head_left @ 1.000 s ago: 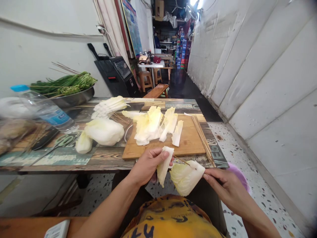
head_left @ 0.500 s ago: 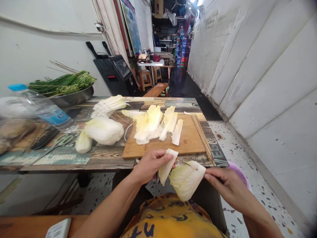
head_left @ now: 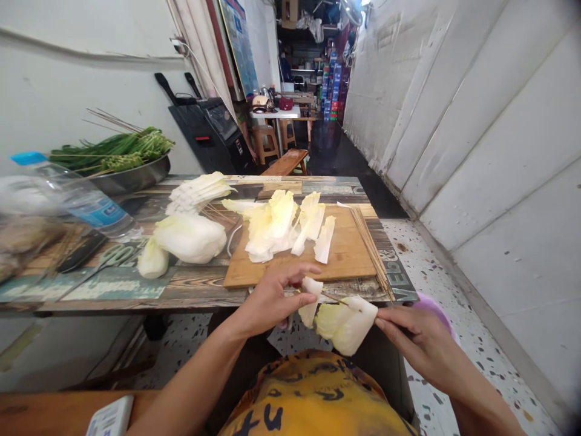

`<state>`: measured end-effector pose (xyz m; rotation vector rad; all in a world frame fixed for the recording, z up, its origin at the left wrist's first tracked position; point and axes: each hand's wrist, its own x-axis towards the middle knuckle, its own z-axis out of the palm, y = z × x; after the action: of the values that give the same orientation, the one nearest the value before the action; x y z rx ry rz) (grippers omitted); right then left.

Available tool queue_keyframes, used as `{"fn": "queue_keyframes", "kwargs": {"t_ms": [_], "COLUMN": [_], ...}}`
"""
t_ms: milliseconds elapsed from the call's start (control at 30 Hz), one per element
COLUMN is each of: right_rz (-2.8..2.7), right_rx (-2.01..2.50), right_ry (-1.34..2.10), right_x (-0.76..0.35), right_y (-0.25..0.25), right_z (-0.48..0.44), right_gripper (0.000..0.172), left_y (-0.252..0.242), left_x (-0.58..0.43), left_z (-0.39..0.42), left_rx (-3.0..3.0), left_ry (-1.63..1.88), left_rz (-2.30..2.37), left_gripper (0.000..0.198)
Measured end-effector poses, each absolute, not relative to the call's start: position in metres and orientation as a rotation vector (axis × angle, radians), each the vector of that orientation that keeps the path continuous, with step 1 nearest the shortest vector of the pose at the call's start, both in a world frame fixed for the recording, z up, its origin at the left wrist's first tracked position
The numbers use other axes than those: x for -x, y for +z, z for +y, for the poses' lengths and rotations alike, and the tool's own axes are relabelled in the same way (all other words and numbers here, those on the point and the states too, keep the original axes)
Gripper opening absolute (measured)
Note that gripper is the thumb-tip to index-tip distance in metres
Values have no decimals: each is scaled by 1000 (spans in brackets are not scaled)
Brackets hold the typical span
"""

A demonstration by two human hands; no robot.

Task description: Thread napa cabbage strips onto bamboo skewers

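Note:
My right hand [head_left: 417, 336] pinches a thin bamboo skewer [head_left: 333, 297] close against the right edge of a cabbage leaf piece [head_left: 351, 330], which is threaded on it. Pointing left, the skewer reaches a smaller cabbage leaf piece [head_left: 310, 312]. My left hand [head_left: 276, 300] holds that smaller piece, thumb across its front and index finger raised; the other fingers are mostly hidden. Both hands are over my lap at the table's front edge. Behind them, several cut cabbage leaves [head_left: 275, 227] lie on a wooden cutting board [head_left: 349, 260].
Loose skewers [head_left: 370, 251] lie along the board's right side. Left of the board are a cabbage [head_left: 193, 237], stacked leaves [head_left: 195, 194], scissors [head_left: 115, 255], a water bottle [head_left: 97, 209] and a metal bowl [head_left: 136, 175] of greens. A wall stands at right.
My left index finger has lifted away from the smaller leaf piece, and its grip looks looser. That piece has tilted and sits slightly lower. My right hand stays almost in place.

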<state>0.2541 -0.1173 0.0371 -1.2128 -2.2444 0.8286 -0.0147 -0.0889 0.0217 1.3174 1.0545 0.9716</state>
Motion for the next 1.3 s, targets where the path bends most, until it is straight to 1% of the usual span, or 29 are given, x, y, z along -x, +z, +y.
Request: {"fn": "queue_keyframes", "kwargs": {"t_ms": [33, 133, 333, 533, 667, 767, 833, 900, 967, 1067, 1300], "right_rz": [-2256, -2287, -2380, -2437, -2474, -2452, -2431, -2413, -2391, -2385, -2405], "right_rx": [1205, 1177, 1189, 1187, 1125, 1107, 1087, 1065, 1064, 1062, 1020], "right_ry": [808, 782, 746, 697, 767, 757, 699, 632, 577, 567, 580], "right_x": [-254, -253, -255, -256, -257, -260, -265, -270, -274, -273, -263], "right_y": [38, 41, 47, 46, 48, 50, 54, 57, 60, 63, 59], "right_z": [-118, -119, -123, -121, -116, -116, -118, -121, -123, -124, -125], "right_gripper": [29, 28, 28, 27, 27, 25, 23, 20, 20, 21, 18], "left_y": [24, 32, 45, 43, 43, 45, 44, 40, 35, 30, 30], "left_x": [16, 17, 14, 12, 13, 15, 18, 23, 28, 34, 33], "left_z": [-90, -92, -93, -90, -88, -90, -94, -97, -99, -99, -99], "left_rx": [-1363, -1492, -1761, -1860, -1900, -1926, -1869, -1725, -1578, -1450, -1390], "left_ry": [979, 930, 864, 771, 673, 772, 908, 978, 940, 831, 852], "left_rz": [1070, 1123, 1125, 1116, 1064, 965, 964, 1075, 1155, 1106, 1084], "left_gripper": [30, 11, 8, 12, 12, 11, 11, 14, 19, 25, 26]}}
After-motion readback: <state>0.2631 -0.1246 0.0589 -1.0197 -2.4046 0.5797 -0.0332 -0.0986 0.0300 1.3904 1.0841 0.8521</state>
